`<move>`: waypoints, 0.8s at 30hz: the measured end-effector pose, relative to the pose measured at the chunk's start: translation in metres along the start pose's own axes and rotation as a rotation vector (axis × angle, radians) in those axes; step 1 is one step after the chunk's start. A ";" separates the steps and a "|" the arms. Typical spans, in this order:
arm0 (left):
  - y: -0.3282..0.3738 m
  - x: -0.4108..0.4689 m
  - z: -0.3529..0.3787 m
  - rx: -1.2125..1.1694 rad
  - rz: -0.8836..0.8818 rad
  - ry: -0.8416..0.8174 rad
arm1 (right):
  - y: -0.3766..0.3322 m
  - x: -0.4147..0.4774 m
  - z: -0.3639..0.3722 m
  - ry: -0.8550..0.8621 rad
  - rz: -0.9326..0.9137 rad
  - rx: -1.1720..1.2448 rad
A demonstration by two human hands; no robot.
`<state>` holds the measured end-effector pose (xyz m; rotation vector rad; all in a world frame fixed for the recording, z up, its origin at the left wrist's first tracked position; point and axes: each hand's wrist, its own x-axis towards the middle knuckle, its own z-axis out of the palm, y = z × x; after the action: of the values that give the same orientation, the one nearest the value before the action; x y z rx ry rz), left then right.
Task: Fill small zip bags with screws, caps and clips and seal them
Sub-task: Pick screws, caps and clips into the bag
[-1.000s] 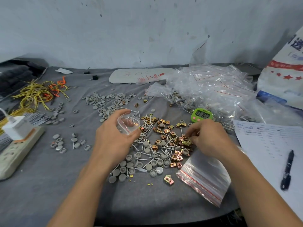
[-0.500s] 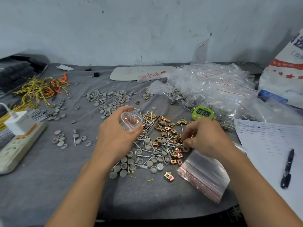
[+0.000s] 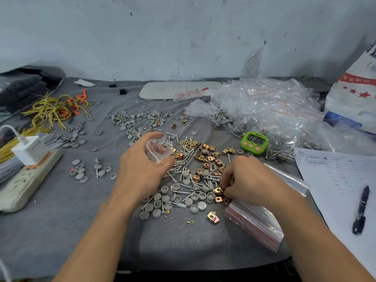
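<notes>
My left hand (image 3: 142,169) holds a small clear zip bag (image 3: 159,149) with its red-lined mouth open, a little above the grey cloth. In front of me lies a mixed heap of silver screws (image 3: 183,157), brass-coloured clips (image 3: 209,159) and grey round caps (image 3: 189,200). My right hand (image 3: 248,180) is down at the heap's right edge, its fingertips pinching brass clips (image 3: 219,190). A stack of empty zip bags (image 3: 254,222) lies under and below my right wrist.
A pile of filled bags (image 3: 264,110) lies at the back right, with a green timer (image 3: 254,142) before it. Paper sheet (image 3: 341,180) and pen (image 3: 361,210) lie right. Power strip with charger (image 3: 26,169), wire ties (image 3: 53,110) and more caps (image 3: 138,121) lie left.
My right hand has moved nearer to me along the heap's right edge and now pinches clips. The left hand keeps holding the bag in about the same place.
</notes>
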<state>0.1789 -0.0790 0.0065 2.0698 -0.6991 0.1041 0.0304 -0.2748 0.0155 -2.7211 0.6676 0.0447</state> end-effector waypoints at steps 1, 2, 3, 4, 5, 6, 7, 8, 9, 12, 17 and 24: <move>-0.001 0.000 -0.001 0.004 0.002 0.003 | 0.001 0.001 0.001 0.013 0.009 0.015; -0.001 0.000 -0.001 0.009 0.004 0.005 | 0.001 0.002 0.002 0.029 0.021 0.037; -0.002 0.001 -0.002 0.013 0.006 0.006 | 0.002 0.004 0.004 0.048 0.037 0.067; -0.003 0.001 -0.002 0.017 0.006 0.005 | 0.002 0.005 0.005 0.069 0.053 0.102; -0.003 0.001 -0.002 0.019 0.004 0.002 | 0.003 0.006 0.006 0.096 0.067 0.140; -0.003 0.002 -0.002 0.019 0.001 -0.002 | 0.003 0.008 0.008 0.125 0.081 0.178; -0.003 0.002 -0.001 0.015 -0.002 -0.007 | 0.003 0.009 0.009 0.154 0.096 0.215; -0.002 0.002 0.000 0.010 -0.003 -0.011 | 0.003 0.010 0.010 0.184 0.112 0.253; -0.002 0.003 0.001 0.005 -0.003 -0.014 | 0.002 0.011 0.011 0.218 0.125 0.294; -0.001 0.002 0.002 -0.007 0.000 -0.016 | -0.002 0.012 0.012 0.314 0.128 0.413; 0.001 0.001 0.003 -0.007 -0.001 -0.024 | -0.009 0.014 0.017 0.347 0.056 0.490; 0.000 0.001 0.000 -0.003 -0.002 -0.023 | -0.014 0.019 0.018 0.275 0.041 0.461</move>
<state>0.1800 -0.0792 0.0068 2.0715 -0.7108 0.0778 0.0548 -0.2658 0.0004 -2.2847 0.7056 -0.4271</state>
